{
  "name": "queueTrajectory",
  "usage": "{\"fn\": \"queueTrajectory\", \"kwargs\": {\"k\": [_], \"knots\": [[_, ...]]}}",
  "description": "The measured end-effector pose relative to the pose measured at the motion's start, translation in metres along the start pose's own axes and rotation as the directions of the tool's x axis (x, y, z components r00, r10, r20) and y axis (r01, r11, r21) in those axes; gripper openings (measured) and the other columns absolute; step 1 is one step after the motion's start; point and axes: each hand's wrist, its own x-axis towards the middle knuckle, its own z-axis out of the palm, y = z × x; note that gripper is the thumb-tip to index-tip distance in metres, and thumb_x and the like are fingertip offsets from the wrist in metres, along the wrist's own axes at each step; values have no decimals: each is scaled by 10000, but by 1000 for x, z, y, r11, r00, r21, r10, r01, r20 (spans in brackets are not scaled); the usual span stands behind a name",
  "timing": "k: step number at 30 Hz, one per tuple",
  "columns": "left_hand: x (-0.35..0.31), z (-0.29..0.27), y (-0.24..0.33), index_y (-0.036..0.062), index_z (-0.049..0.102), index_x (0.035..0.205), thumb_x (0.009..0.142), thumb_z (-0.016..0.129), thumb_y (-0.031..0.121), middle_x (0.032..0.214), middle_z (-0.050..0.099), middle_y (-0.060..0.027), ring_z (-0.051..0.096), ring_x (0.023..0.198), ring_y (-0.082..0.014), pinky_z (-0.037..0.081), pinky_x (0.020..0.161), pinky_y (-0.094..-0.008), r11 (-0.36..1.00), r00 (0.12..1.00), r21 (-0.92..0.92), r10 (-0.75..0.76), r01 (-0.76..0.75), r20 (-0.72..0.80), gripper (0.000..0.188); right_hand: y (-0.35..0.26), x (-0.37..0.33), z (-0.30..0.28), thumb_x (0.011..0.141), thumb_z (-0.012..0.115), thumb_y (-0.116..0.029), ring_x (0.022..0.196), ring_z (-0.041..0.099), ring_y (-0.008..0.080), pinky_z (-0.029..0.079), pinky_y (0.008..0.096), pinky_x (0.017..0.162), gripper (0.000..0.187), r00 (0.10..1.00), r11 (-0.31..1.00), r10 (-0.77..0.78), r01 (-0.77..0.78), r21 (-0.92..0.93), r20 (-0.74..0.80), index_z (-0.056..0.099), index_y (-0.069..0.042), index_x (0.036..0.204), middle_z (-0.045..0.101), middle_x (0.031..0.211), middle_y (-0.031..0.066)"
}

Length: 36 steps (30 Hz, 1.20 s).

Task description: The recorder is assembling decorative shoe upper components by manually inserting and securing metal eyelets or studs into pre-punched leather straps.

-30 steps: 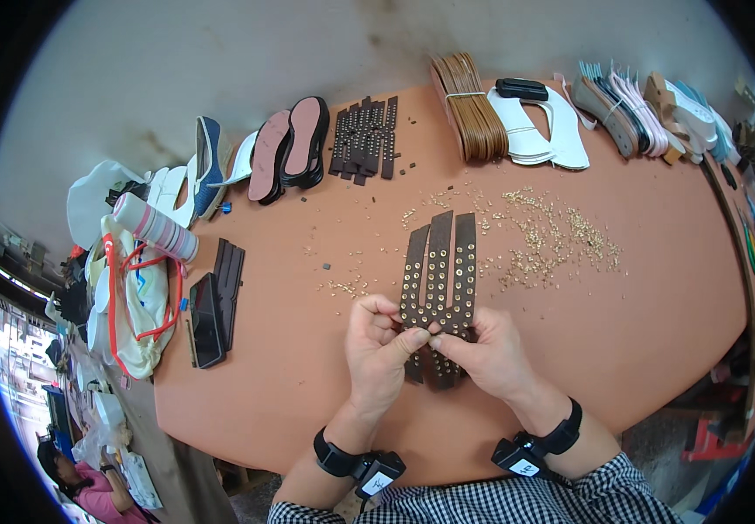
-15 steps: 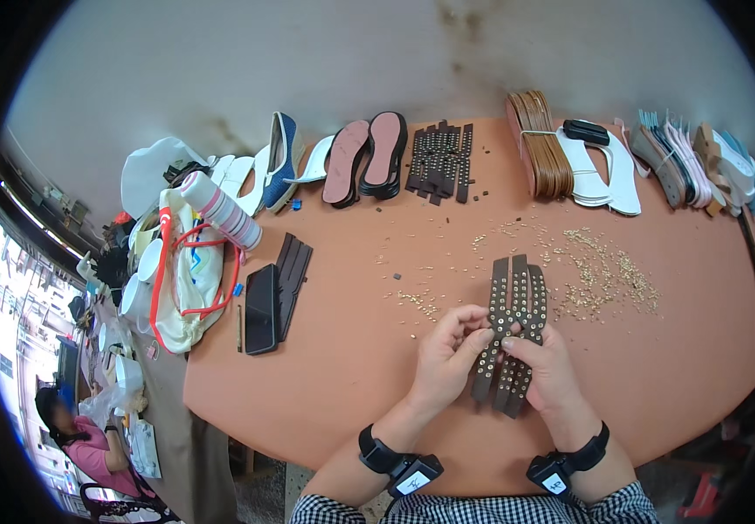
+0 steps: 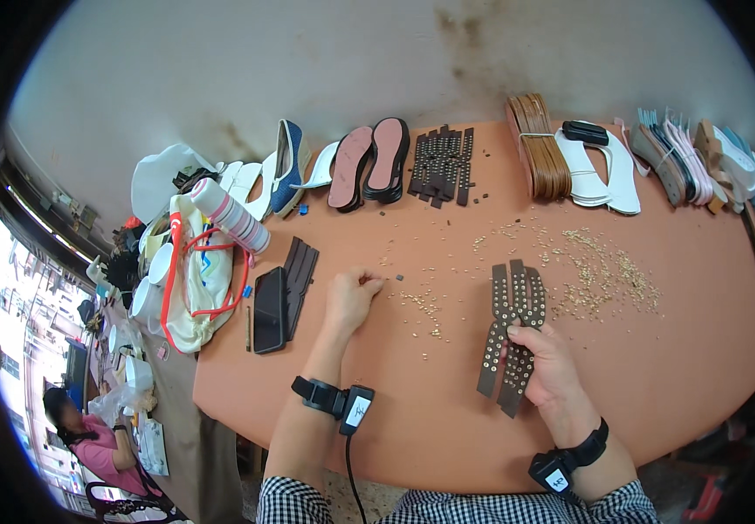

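Note:
My right hand [image 3: 545, 367] grips dark brown studded straps [image 3: 517, 306], a bundle of strips with rows of gold studs, its thumb lying across their middle. The strips stand up from the hand, over the table. My left hand [image 3: 353, 299] is apart from them, low over the table to the left. Its fingers are curled together in a pinch; whether something small is between the tips cannot be made out. Just right of those fingertips lies a tiny dark piece [image 3: 400, 277]. Loose gold studs [image 3: 600, 271] are scattered in front of my right hand, with a smaller scatter [image 3: 421, 304] between my hands.
On the brown table [image 3: 430, 384] stand pink-soled shoe bottoms [image 3: 386, 157], a pile of studded strips [image 3: 441, 166], a bundle of brown strips [image 3: 539, 148] and white insoles [image 3: 596, 175]. Leftward lie a phone [image 3: 269, 310], plain dark strips [image 3: 300, 279], a striped bottle [image 3: 230, 217] and a cloth bag [image 3: 194, 297].
My left hand has let go of the studded straps and moved left, its fingers now pinched near the tiny dark piece. My right hand keeps holding the straps in nearly the same place.

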Motion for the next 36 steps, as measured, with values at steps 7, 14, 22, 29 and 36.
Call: {"fn": "queueTrajectory", "kwargs": {"k": [7, 14, 22, 29, 36], "knots": [[21, 17, 2, 37, 643, 801, 771, 626, 178, 755, 642, -157, 621, 719, -306, 477, 651, -375, 947, 998, 316, 36, -51, 54, 145, -1, -2, 0, 825, 523, 5, 709, 606, 163, 535, 302, 653, 75, 999, 999, 17, -16, 44, -37, 544, -30, 888, 601, 818, 76], [30, 17, 21, 34, 638, 842, 818, 468, 177, 840, 638, -213, 623, 822, -358, 493, 720, -434, 692, 977, 692, 103, -203, 185, 224, -1, 1, -4, 806, 486, 35, 745, 612, 181, 535, 321, 683, 131, 1000, 998, 5, -6, 59, 5, 533, -40, 903, 601, 850, 89], [24, 12, 0, -4, 572, 809, 804, 545, 98, 737, 615, -113, 594, 681, -211, 484, 652, -322, 960, 984, 261, 62, -105, 166, 105, -1, -1, -1, 813, 523, 40, 763, 611, 168, 529, 305, 688, 139, 999, 997, -31, 29, 70, 32, 533, -39, 927, 605, 870, 81], [-80, 51, 73, 42, 501, 822, 866, 559, 99, 892, 520, -51, 492, 747, -102, 423, 681, -235, 660, 941, -732, 329, -169, 79, 92, 7, 2, -1, 784, 532, 69, 742, 613, 164, 519, 291, 702, 171, 990, 989, -136, 134, -62, -37, 537, -29, 923, 612, 861, 77], [-80, 62, 62, 60, 497, 812, 844, 566, 93, 817, 526, -73, 496, 674, -134, 437, 607, -269, 244, 943, -947, 205, 209, 261, 83, 8, 2, -2, 777, 526, 78, 720, 602, 142, 511, 261, 662, 177, 986, 982, -164, 159, -98, -42, 532, -22, 924, 609, 850, 75]]}}
